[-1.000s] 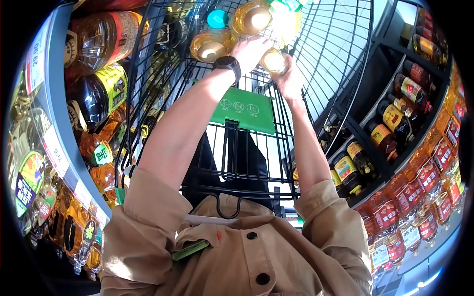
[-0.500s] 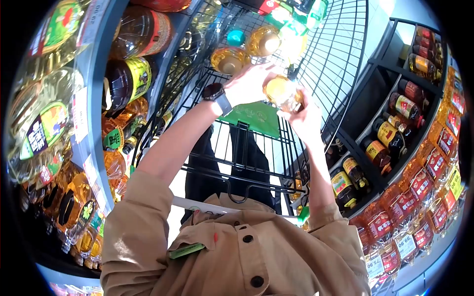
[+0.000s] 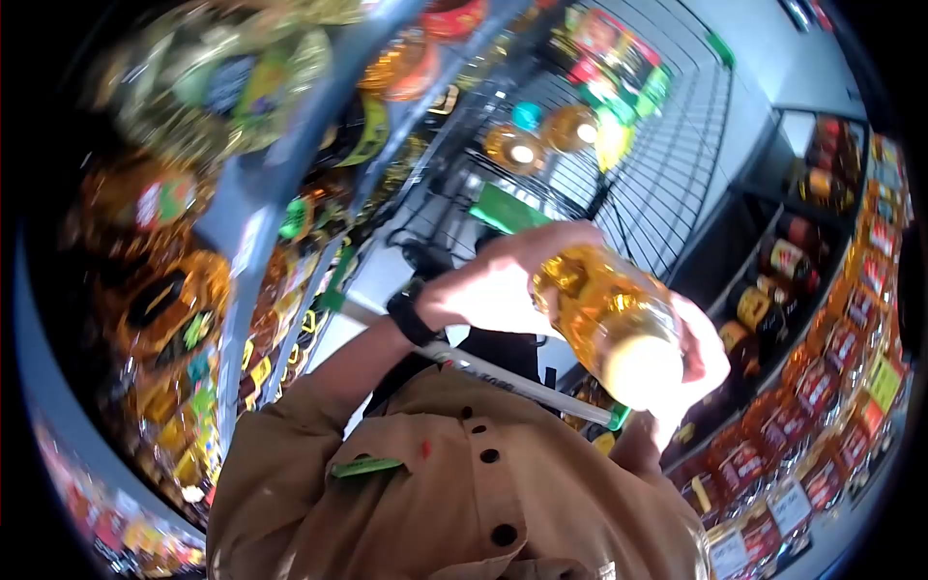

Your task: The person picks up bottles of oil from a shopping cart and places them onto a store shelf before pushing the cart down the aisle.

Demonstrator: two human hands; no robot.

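Note:
Both my hands grip a clear bottle of golden oil (image 3: 585, 295), held tilted in front of my chest with its pale round cap (image 3: 643, 372) towards me. My left hand (image 3: 507, 275), with a dark watch at the wrist, closes round the far end of the bottle. On the other side, my right hand (image 3: 704, 353) wraps the bottle near the cap. Beyond them, the wire shopping cart (image 3: 667, 198) holds two amber bottles, one (image 3: 512, 150) beside the other (image 3: 568, 129), and a teal round thing (image 3: 527, 116). The held bottle's label cannot be made out.
Close on my left runs a shelf edge (image 3: 253, 251) with large oil bottles (image 3: 164, 295), blurred. Dark shelving (image 3: 739, 208) with bottles stands right, and red-labelled bottles (image 3: 744, 459) line the lower right. The cart handle (image 3: 527, 387) crosses before my waist. Colourful packs (image 3: 614, 53) lie in the cart's far end.
The bottle has come from above the cart towards my chest and to the right, both hands moving with it. My view has turned, so the cart sits higher and farther right.

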